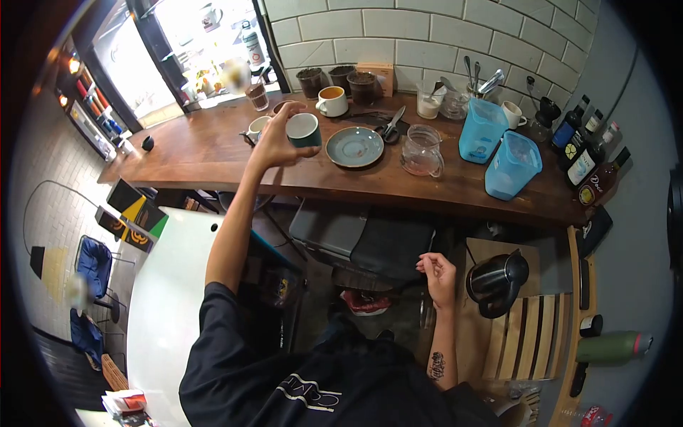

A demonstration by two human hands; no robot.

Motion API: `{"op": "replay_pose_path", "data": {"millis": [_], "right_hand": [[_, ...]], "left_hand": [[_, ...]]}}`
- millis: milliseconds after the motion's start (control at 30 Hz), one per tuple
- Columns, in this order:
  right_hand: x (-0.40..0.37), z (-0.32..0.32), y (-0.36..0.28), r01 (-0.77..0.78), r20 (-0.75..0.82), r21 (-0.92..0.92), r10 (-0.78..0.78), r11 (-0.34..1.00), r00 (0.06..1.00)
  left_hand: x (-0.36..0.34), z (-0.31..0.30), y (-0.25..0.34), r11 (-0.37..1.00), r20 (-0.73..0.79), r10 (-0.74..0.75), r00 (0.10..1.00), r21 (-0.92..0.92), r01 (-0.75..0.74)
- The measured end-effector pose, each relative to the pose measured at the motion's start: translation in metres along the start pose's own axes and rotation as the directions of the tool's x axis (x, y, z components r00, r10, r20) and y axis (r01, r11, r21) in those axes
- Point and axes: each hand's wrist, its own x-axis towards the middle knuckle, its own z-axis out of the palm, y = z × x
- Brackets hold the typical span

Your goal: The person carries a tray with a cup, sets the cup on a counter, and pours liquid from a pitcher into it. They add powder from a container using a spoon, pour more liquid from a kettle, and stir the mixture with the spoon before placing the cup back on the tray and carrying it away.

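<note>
My left hand [274,142] is closed around a teal cup [304,129] with a pale inside, thumb on the near side and fingers at the far side. The cup is over the wooden counter, just left of a grey-blue saucer [355,147]. Partly behind that hand stands a light cup [257,127]. A white mug [332,102] with a yellow-orange inside is a little farther back. My right hand [437,277] hangs low in front of the counter, fingers loosely curled together with nothing visible in them. A black kettle [498,279] stands to its right.
On the wooden counter [206,153] are scissors [391,128], a glass server [422,151], two blue containers [484,128], dark-filled cups [363,87] and several bottles [588,160]. A white tabletop [167,306] lies left, a slatted wooden rack [526,338] right.
</note>
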Motion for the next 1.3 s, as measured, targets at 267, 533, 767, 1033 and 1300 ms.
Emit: {"op": "replay_pose_path", "data": {"millis": [267, 533, 767, 1033, 1300], "right_hand": [[0.051, 0.017, -0.016, 0.122, -0.16, -0.066, -0.131, 0.99, 0.978], [0.099, 0.03, -0.042, 0.264, -0.298, -0.278, -0.344, 0.924, 0.89], [0.143, 0.042, -0.066, 0.343, -0.327, -0.493, -0.536, 0.8, 0.779], [0.181, 0.044, -0.065, 0.238, -0.308, -0.632, -0.521, 0.738, 0.796], [0.205, 0.047, -0.064, 0.159, -0.384, -0.584, -0.444, 0.796, 0.809]], "left_hand": [[0.074, -0.003, -0.058, 0.879, 0.41, -0.182, 0.894, 0.476, -0.04], [0.098, 0.013, -0.096, 0.86, 0.544, -0.264, 0.796, 0.506, -0.061], [0.101, 0.015, -0.114, 0.841, 0.552, -0.263, 0.792, 0.534, -0.093], [0.095, 0.01, -0.12, 0.891, 0.582, -0.24, 0.777, 0.45, -0.061], [0.08, -0.074, -0.105, 0.99, 0.377, -0.136, 0.916, 0.075, 0.116]]}}
